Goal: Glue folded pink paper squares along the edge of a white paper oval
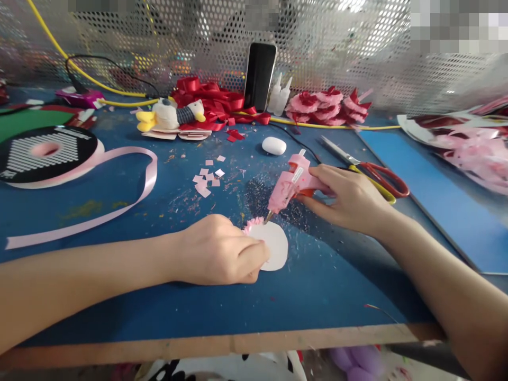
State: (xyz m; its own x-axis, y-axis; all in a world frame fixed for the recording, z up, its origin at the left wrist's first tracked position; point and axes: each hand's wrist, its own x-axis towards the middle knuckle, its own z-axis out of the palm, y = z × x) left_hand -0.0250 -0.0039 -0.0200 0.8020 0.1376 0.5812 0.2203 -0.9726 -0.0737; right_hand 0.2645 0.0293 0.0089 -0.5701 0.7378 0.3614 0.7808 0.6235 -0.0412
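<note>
My left hand [220, 250] is closed, pinching a white round disc [272, 246] flat against the blue table top [119, 286]. A bit of pink ribbon frill [253, 224] sticks out at the disc's upper edge. My right hand [349, 198] grips a pink hot glue gun [291, 185]; its nozzle points down and touches the disc's top edge by the frill.
Red-handled scissors [373, 172] lie behind my right hand. A pink ribbon spool [45, 153] with a loose strip sits at the left. Pink ribbon scraps [207, 180], a white earbud case [274, 145], a phone [260, 75], glue bottles [280, 95], red ribbon [210, 100], pink-red flowers [327, 106], a plush toy [170, 116].
</note>
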